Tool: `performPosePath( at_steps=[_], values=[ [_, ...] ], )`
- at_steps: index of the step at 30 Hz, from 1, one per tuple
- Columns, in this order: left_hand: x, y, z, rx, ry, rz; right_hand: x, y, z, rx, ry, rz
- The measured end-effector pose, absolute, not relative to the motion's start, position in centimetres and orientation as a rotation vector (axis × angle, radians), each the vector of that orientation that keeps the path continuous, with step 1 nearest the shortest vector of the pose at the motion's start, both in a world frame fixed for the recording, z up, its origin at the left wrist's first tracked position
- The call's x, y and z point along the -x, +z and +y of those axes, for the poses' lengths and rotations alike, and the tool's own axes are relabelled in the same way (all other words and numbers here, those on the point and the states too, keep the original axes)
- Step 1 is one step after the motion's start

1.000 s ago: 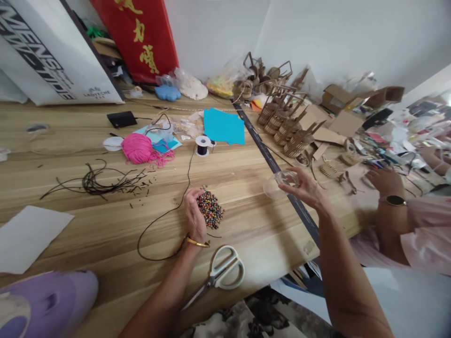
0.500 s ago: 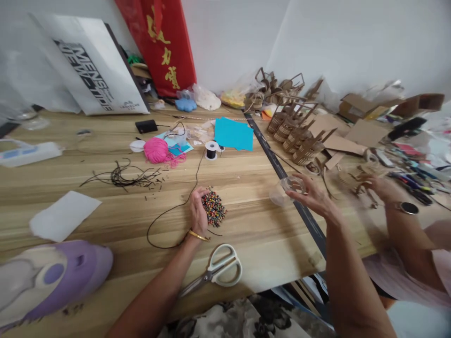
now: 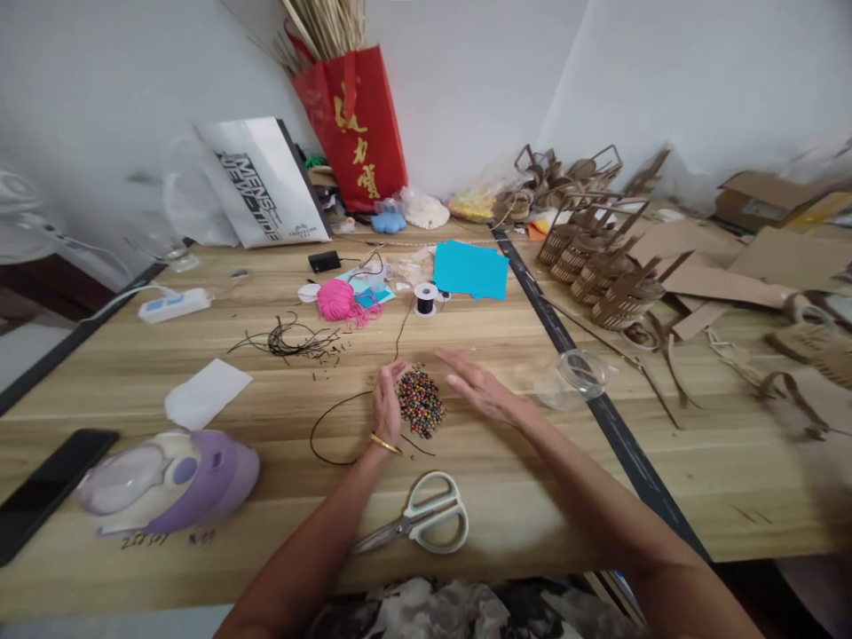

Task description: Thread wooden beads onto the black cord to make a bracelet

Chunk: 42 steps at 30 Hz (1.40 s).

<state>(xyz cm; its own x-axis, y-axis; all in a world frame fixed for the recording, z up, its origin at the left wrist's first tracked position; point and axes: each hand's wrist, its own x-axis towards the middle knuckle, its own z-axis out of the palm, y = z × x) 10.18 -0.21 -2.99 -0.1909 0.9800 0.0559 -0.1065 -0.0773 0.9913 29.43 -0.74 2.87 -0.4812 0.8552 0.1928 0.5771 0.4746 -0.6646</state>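
A heap of small coloured beads [image 3: 420, 403] lies on the wooden table [image 3: 519, 470]. My left hand [image 3: 387, 404] rests edge-down against the heap's left side, fingers together and slightly curved, holding nothing. My right hand [image 3: 480, 388] hovers just right of the beads, fingers stretched out flat and empty. A clear plastic container [image 3: 573, 376] lies on its side to the right of that hand, apart from it. A thin black cord [image 3: 339, 417] loops from the beads back to a black spool [image 3: 426, 299].
Scissors [image 3: 421, 524] lie near the front edge. A purple device [image 3: 169, 480], a phone [image 3: 50, 486] and white paper [image 3: 207, 393] sit left. Pink yarn [image 3: 336, 300], cut cord scraps [image 3: 289, 340], blue paper [image 3: 471, 270], cardboard models [image 3: 603, 266], and a red bag [image 3: 352, 124] stand farther back.
My right hand let go of the clear container, which now lies on the table, and moved left to the beads. The view swung left; the other person's arm is out of view.
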Motion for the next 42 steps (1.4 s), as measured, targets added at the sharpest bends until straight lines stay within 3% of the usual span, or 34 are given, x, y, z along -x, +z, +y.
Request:
performPosePath(
  at_steps=[4,9,27,42],
  values=[
    [-9.6,-3.2,0.3,-1.171,1.378,1.214,-26.7,-1.2,2.7,1.039,0.660,-2.350],
    [-9.1,-3.0,0.5,-1.288,1.298,1.227,-25.7,-2.8,3.3,0.874,0.526,-2.490],
    [-9.0,-1.1,-0.4,-1.697,0.967,1.232,-24.8,-3.3,0.7,0.714,0.423,-2.501],
    [-8.6,-0.6,-1.6,-1.511,0.971,1.212,-24.8,-2.1,-0.4,0.725,0.561,-2.511]
  ],
)
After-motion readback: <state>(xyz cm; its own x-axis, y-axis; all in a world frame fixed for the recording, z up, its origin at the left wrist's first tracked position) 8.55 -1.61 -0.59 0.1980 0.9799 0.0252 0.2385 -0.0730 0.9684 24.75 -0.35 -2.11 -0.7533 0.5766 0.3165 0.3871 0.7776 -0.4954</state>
